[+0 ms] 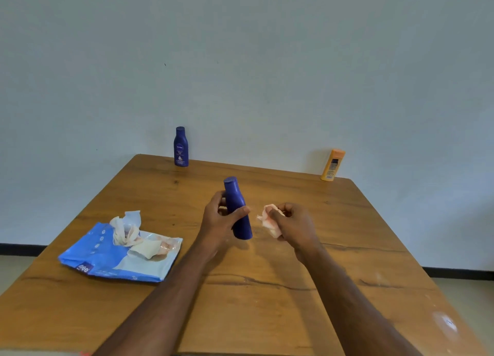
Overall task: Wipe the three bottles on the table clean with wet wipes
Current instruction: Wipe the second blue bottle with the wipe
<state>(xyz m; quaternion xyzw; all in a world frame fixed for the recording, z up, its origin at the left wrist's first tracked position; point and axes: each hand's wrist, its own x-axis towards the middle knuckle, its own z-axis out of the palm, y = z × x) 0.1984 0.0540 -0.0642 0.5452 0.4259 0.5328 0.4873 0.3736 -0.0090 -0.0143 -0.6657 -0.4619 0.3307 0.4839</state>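
Left hand [217,216] grips blue bottle [238,208] (tilted); right hand [290,220] clutches wipe [268,222].

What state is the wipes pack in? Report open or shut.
Open: the pack's flap is peeled up and wipes stick out.

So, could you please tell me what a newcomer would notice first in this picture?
Probably the dark blue bottle gripped in the left hand mid-table, with the right hand holding a crumpled wet wipe beside it. Then the open blue wipes pack on the left.
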